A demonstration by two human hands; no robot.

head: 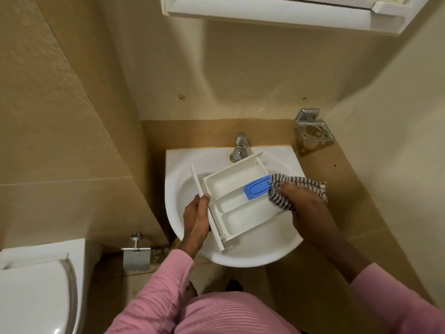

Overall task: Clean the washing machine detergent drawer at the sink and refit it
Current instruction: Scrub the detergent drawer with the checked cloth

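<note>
I am holding the detergent drawer over the sink basin in the lower centre of the frame, my left hand gripping its front panel and my right hand clutching a striped cloth against its right end. Rubbing hard there, I am risking popping the blue insert loose or twisting the drawer from my one-handed grip. Its compartments are looking empty besides that insert.

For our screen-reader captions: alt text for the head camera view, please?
A person in pink sleeves holds a white detergent drawer over a sink, the left hand gripping its front panel, the right hand pressing a striped cloth against its other end beside a blue insert. A tap stands behind the drawer; a toilet sits lower left.
</note>
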